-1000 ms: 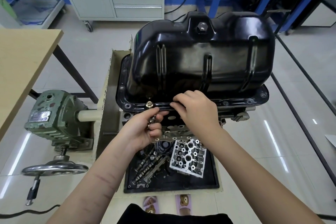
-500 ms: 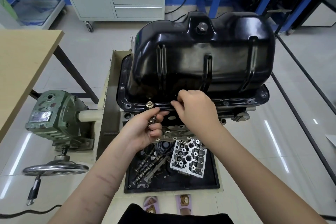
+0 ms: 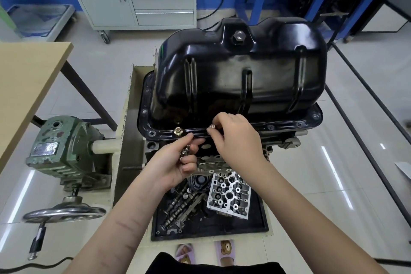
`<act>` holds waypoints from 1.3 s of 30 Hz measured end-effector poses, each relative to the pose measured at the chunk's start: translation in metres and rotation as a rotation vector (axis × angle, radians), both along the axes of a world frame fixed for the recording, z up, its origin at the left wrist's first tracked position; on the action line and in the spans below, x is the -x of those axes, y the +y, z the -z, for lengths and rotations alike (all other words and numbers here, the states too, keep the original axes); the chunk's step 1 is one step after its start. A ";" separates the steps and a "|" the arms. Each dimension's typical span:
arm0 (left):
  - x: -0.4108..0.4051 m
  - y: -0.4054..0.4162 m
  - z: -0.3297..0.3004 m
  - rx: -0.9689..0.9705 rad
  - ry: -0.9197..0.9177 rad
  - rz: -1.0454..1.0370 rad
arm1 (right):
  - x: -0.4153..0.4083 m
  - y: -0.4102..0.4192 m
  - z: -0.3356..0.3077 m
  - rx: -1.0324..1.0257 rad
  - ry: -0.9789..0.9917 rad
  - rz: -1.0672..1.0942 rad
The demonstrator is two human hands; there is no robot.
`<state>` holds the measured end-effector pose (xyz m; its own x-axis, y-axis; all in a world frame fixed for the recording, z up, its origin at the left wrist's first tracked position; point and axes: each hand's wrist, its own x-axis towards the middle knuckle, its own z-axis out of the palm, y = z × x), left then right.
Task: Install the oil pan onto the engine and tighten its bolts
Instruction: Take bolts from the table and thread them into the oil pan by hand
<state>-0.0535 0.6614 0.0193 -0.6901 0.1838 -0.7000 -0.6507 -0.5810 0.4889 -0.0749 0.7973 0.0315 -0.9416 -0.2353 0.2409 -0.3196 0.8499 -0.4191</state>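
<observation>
Your right hand [image 3: 239,138] pinches a small bolt [image 3: 211,126] at the front rim of the oil pan [image 3: 240,73], which sits on the engine [image 3: 287,140]; if the bolt goes in tilted, it can cross the thread or slip down into the tray [image 3: 262,218]. Your left hand [image 3: 175,162] is curled around spare bolts [image 3: 184,152], and they can fall if the fingers loosen. The pan is glossy black pressed metal with ribs and a flat rim, and one brass-coloured bolt [image 3: 178,130] already stands in it.

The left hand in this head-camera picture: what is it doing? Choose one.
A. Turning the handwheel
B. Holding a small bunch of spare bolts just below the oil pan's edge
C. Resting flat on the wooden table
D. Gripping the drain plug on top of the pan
B. The left hand is curled round several spare bolts just under the near edge of the oil pan, while the right hand sets a bolt at that edge.
</observation>
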 end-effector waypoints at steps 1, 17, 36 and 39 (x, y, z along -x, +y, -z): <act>0.001 0.004 -0.001 0.000 0.006 0.013 | 0.000 0.003 -0.001 0.088 -0.024 0.012; 0.018 0.073 -0.010 -0.026 -0.065 0.053 | 0.004 0.120 0.009 0.454 0.012 0.260; 0.030 0.132 -0.013 -0.127 -0.116 0.051 | 0.018 0.152 0.027 0.063 0.299 -0.137; 0.032 0.132 -0.013 -0.119 -0.129 0.037 | 0.024 0.155 0.028 0.077 0.303 -0.172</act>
